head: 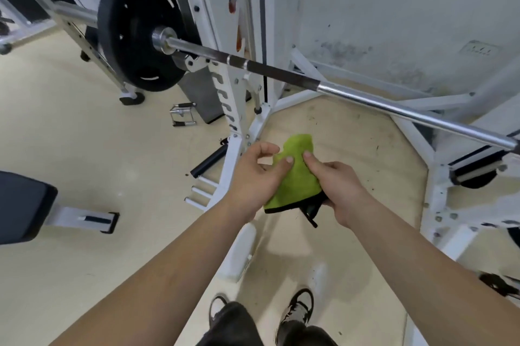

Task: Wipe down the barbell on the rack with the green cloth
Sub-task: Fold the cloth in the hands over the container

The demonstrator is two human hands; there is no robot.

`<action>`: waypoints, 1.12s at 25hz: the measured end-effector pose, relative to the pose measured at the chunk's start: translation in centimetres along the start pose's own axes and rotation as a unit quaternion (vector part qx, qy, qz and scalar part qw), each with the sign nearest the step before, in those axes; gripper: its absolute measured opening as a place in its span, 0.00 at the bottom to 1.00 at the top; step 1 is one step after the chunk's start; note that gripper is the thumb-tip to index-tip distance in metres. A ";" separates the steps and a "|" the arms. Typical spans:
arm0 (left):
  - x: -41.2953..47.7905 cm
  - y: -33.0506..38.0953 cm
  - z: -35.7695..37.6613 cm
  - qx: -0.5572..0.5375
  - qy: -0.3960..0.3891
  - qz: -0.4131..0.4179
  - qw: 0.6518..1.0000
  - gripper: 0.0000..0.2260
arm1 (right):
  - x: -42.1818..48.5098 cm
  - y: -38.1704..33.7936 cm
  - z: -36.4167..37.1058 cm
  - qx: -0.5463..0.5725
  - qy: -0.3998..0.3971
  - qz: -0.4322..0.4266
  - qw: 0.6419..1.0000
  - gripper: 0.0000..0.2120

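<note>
The barbell point(365, 99) lies across the white rack point(235, 109), running from upper left to right, with a black weight plate point(132, 30) on its left end. Below it I hold a green cloth point(298, 177) with a black edge between both hands. My left hand point(257, 177) pinches the cloth's left side with thumb and fingers. My right hand point(339, 188) grips its right side and lower corner. Both hands are below the bar and apart from it.
A black padded bench point(25, 205) stands at the left. A cable handle point(183, 115) and a black roller point(209, 161) lie on the floor by the rack's upright. My shoes point(298, 306) are at the bottom. A grey wall point(394, 8) is behind the rack.
</note>
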State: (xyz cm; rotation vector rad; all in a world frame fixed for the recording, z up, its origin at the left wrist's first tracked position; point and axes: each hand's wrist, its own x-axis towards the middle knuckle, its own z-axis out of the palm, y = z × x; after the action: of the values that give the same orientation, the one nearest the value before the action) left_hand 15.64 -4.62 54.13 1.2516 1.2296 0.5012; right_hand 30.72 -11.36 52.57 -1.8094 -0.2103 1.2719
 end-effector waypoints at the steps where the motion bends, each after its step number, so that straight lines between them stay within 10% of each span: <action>1: -0.1 -0.9 -1.2 0.016 -0.013 0.010 1.000 0.17 | 0.1 0.4 1.3 -0.001 0.003 0.000 1.000 0.29; 8: 4.3 -8.5 -13.2 -0.158 -0.204 -0.138 0.956 0.19 | 1.7 5.4 12.1 0.022 -0.085 0.004 0.996 0.29; 15: 8.5 -21.4 -20.0 0.231 -0.124 0.168 0.950 0.12 | 5.8 17.0 20.7 0.056 -0.100 0.014 0.993 0.27; 21: 13.4 -33.7 -17.6 0.183 -0.222 0.191 0.939 0.15 | 14.7 29.1 22.0 -0.074 -0.144 -0.061 0.985 0.41; 25: 18.2 -44.0 -14.7 0.200 -0.157 0.221 0.942 0.19 | 22.0 38.4 23.3 -0.110 0.034 -0.146 0.983 0.23; 28: 21.6 -50.5 -12.8 0.203 -0.099 0.240 0.944 0.21 | 27.3 43.4 23.6 0.045 -0.068 -0.124 0.989 0.16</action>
State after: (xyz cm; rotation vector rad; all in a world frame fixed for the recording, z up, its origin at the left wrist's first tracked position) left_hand -4.22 3.16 1.91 1.9277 0.8752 0.4655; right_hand 9.37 -7.98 0.40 -1.5676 -0.4334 1.2077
